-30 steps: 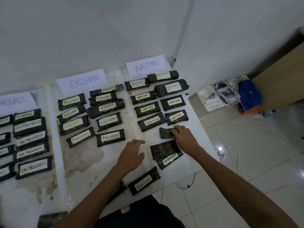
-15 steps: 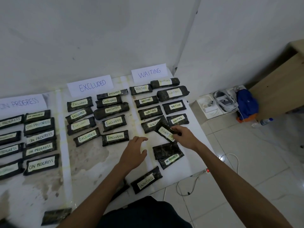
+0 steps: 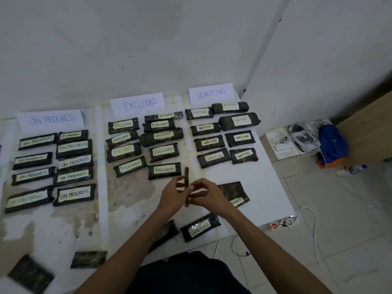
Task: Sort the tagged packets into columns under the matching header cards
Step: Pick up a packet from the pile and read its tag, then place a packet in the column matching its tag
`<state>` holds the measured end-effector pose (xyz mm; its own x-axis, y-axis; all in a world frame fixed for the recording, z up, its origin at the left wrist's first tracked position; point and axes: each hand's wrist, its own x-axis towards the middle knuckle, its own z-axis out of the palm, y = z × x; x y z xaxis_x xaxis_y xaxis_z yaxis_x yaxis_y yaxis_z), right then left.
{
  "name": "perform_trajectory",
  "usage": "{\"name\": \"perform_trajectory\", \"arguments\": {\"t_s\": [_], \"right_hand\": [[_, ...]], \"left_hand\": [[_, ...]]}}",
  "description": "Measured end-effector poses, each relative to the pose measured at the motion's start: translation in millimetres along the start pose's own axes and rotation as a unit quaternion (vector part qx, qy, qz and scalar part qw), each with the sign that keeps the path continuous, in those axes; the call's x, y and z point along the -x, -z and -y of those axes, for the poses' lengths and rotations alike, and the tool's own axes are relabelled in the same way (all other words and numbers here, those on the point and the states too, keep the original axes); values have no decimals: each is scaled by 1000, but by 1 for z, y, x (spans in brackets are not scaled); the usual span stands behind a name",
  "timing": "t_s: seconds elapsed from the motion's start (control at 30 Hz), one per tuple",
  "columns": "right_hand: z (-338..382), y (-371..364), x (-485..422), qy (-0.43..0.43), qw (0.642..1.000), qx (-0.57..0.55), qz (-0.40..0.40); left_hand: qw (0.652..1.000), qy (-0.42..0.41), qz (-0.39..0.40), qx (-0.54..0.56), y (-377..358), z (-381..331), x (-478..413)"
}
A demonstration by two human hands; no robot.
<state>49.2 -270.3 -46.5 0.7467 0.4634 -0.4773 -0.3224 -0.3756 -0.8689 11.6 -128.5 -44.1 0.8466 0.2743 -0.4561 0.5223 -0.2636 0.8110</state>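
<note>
Three header cards lean on the wall: ON PROGRESS (image 3: 52,120), EXCLUDED (image 3: 139,103), WAITING (image 3: 211,94). Columns of dark tagged packets lie below each. Both hands meet above the table's middle and hold one dark packet (image 3: 186,175) upright, edge-on, so its tag is hidden. My left hand (image 3: 172,196) pinches it from the left, my right hand (image 3: 206,195) from the right. Loose packets lie near: a blank-side one over an ON PROGRESS packet (image 3: 234,193) at the right, and a WAITING packet (image 3: 200,227) by the front edge.
More dark packets lie at the front left (image 3: 89,259) and under my left forearm (image 3: 167,231). A power strip (image 3: 283,223) with cables sits at the table's right corner. White boxes (image 3: 282,143) and a blue bag (image 3: 332,148) stand on the tiled floor.
My right hand lifted the packet off the table near the WAITING column and carried it left. My left hand rose and took hold too. The packet now stands edge-on.
</note>
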Motion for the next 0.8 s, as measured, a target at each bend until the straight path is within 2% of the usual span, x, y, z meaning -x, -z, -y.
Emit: {"name": "perform_trajectory", "arguments": {"t_s": [0.23,0.6,0.8], "right_hand": [[10,-36,-12,15,999,29,35],[23,-64,-30,-2,997,-31,66],[27,-75,-41,-5,996,-45,79]], "left_hand": [[999,14,23,40,42,23,1],[985,34,137,99,99,39,4],[989,8,123,84,115,50,-3]]}}
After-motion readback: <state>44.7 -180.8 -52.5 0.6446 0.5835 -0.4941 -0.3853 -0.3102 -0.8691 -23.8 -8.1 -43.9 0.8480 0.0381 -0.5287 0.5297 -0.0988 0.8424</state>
